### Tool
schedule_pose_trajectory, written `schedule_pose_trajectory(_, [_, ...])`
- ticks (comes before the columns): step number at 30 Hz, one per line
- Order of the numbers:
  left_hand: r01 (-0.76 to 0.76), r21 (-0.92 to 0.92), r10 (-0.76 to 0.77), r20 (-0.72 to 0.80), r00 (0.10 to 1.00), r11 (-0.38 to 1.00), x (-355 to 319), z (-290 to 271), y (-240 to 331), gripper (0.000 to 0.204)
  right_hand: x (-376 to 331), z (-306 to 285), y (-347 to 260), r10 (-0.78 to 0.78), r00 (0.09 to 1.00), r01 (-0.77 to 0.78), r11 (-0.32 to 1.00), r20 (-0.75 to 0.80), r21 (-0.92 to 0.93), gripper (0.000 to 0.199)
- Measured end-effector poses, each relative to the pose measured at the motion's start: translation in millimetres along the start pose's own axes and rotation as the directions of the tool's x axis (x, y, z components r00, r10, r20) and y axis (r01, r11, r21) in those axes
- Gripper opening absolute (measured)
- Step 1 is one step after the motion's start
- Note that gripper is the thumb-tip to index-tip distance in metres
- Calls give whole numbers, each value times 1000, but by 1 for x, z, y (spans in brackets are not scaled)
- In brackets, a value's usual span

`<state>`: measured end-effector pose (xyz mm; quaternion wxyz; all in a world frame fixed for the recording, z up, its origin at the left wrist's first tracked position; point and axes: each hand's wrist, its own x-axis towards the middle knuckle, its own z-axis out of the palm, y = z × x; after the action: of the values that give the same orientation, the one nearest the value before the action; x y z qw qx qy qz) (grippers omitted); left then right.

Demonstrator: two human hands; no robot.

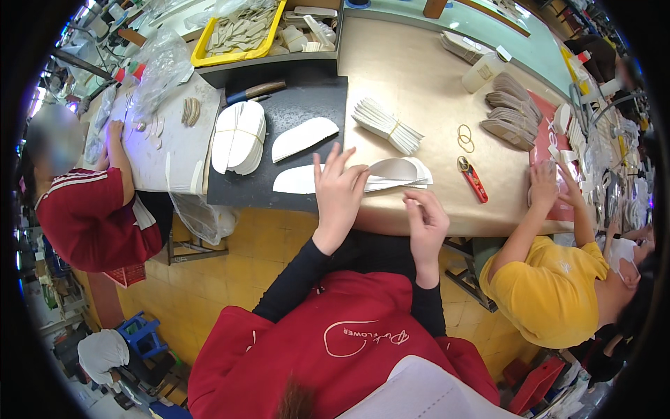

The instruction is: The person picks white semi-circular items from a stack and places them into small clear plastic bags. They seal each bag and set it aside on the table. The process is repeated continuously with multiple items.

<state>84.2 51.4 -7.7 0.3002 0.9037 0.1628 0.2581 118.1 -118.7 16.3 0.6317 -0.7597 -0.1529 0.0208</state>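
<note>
Head view: my left hand (340, 190) flat, fingers spread wide, pressing white insole stack (399, 172) at tan table (419, 91) edge. Right hand (426, 223) pinched narrow near stack's front; can't tell what's in it, too small. Palm hides stack's left end.
</note>
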Motion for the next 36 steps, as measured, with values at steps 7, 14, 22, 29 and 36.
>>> schedule_pose_trajectory(7, [637,-664,-399,501,768,391,-13,-35,25,37,9,36,-3,-395,917,396,888,53,-234,19])
schedule_pose_trajectory(14, [588,-716,-291,511,809,376,-24,-54,43,72,17,30,-2,-617,763,637,668,193,-385,21])
schedule_pose_trajectory(22, [615,-627,-227,589,776,477,-22,-60,40,74,22,25,-3,-552,803,596,735,225,-324,16])
schedule_pose_trajectory(29, [645,-644,-228,612,757,412,-24,-63,37,73,17,24,-7,-605,758,651,673,243,-352,17])
schedule_pose_trajectory(36, [532,-591,-169,559,812,606,-31,-60,45,76,17,24,-12,-509,828,560,763,234,-322,14])
